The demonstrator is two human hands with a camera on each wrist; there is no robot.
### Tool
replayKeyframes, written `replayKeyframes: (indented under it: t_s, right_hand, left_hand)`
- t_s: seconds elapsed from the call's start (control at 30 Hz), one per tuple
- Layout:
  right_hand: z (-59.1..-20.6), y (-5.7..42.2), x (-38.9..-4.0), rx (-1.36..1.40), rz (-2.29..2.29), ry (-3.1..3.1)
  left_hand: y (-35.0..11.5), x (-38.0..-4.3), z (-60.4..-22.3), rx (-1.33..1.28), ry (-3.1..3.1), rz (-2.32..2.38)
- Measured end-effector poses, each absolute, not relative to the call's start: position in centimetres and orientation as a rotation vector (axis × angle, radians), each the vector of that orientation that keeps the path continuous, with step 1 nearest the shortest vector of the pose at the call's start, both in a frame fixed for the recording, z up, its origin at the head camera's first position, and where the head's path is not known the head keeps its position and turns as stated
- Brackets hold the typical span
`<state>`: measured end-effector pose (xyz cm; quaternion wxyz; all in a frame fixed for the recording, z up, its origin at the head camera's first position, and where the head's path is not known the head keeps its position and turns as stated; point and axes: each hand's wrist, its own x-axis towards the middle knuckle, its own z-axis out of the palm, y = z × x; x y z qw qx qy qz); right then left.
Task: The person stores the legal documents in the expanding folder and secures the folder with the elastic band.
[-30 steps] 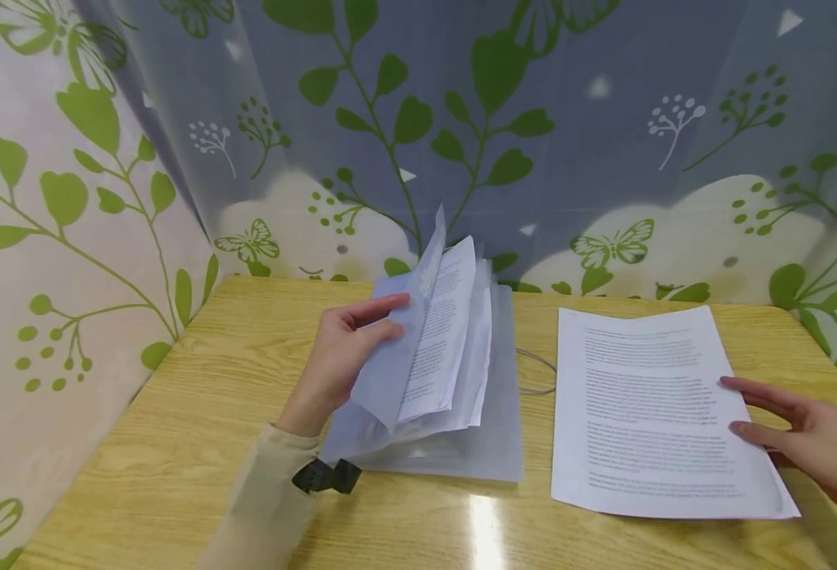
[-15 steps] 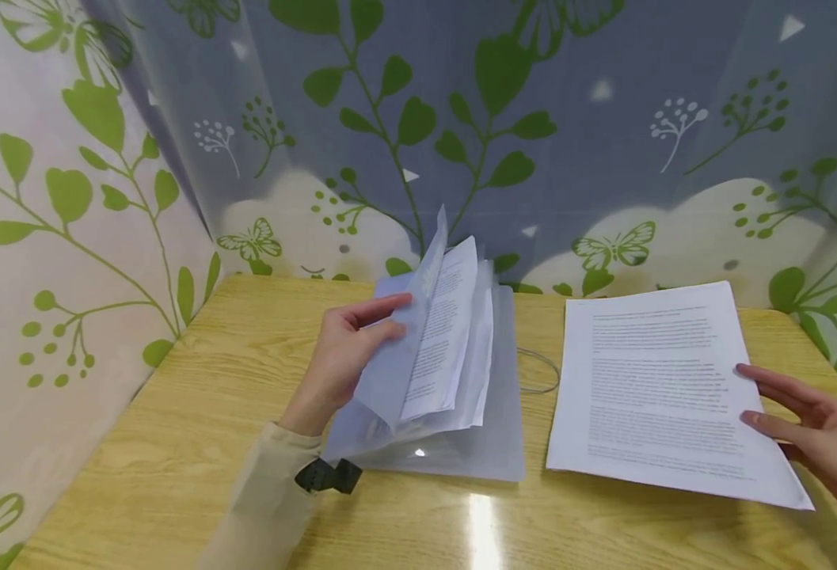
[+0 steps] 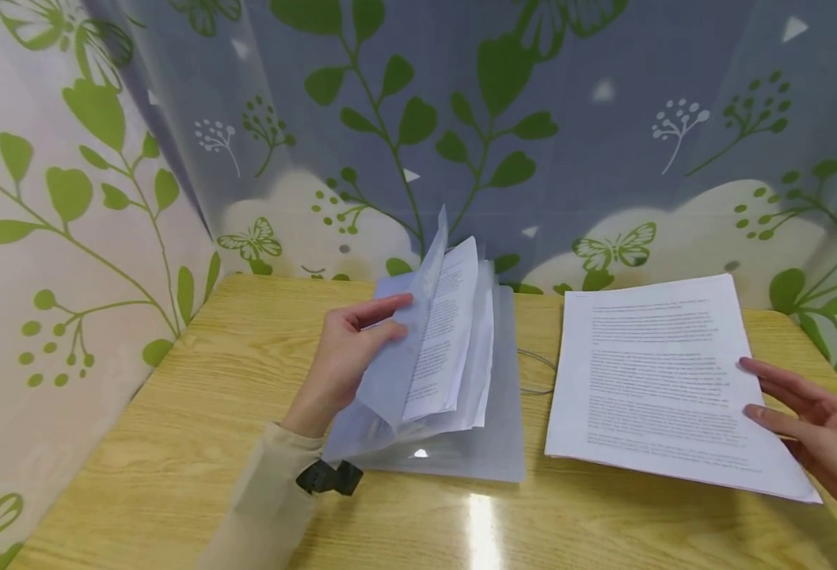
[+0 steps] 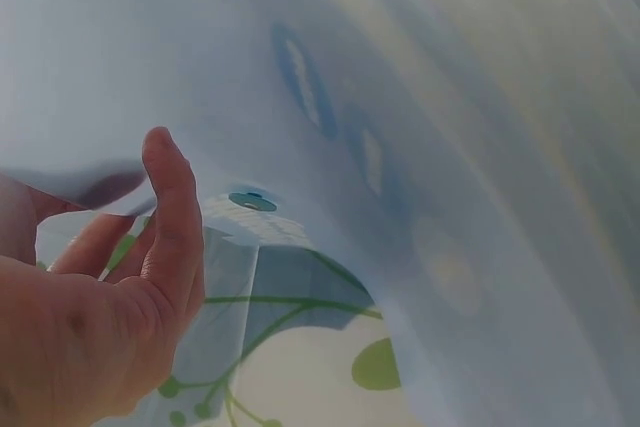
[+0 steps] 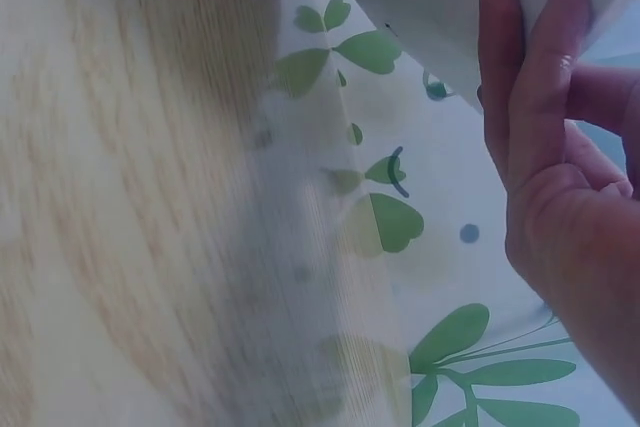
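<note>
A translucent plastic folder lies on the table with its cover and inner sleeves fanned upward. My left hand pinches the raised cover between thumb and fingers. Printed pages show in the sleeves behind it. In the left wrist view, the bluish plastic sheet curves over the left hand. At the right, my right hand grips a thin stack of printed paper by its right edge, tilted with its near edge above the table. Fingers lie against the paper's underside in the right wrist view.
A thin grey loop of cord reaches from the folder toward the paper. The wooden table ends at a patterned curtain behind and at the left. A black band sits on the left sleeve.
The right hand has lifted the paper stack off the table and shifted it slightly right and away, tilting it. The left hand and the folder have stayed in place.
</note>
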<state>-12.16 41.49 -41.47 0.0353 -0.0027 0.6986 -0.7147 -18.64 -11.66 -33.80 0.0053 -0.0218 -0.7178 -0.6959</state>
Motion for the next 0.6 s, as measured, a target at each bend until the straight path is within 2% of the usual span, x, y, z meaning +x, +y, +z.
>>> replayKeyframes:
  t_s: [0.43, 0.6]
  right_hand:
    - [-41.07, 40.8, -12.17, -0.08, -2.282, 2.008]
    - [-41.08, 40.54, -12.36, -0.188, -2.341, 1.92]
  left_hand:
    - [-11.49, -18.64, -33.74, -0.07, -2.245, -2.186]
    - [-11.52, -18.64, -33.82, -0.074, -2.241, -2.186]
